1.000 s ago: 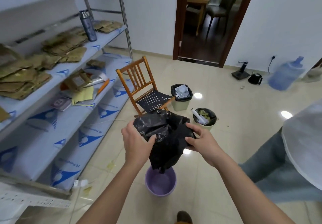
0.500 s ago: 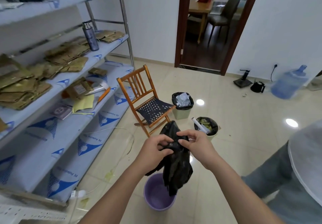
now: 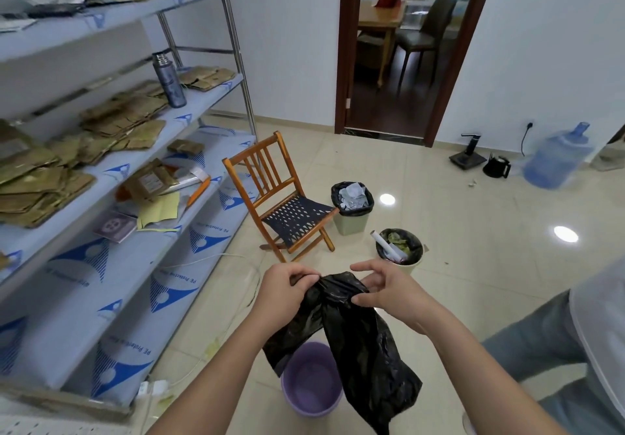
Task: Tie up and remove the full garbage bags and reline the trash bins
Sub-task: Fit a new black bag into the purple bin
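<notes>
Now both hands hold a crumpled black plastic garbage bag (image 3: 358, 336) above a small empty purple plastic bin (image 3: 311, 382), which sits on the floor right below them. The left hand (image 3: 284, 294) grips the bag's top edge in curled fingers; the right hand (image 3: 385, 289) pinches the same edge with thumb and a lower finger, other fingers loosely spread. Likely they are working the mouth apart to reline that bin, so the bag hangs free over it. Beyond the right hand, two lined bins, a cream one (image 3: 400, 252) and a green one (image 3: 351, 208), sit full, bags not yet tied. Versus half a second ago, the hands have drawn apart and the bag hangs longer, more unfolded.
</notes>
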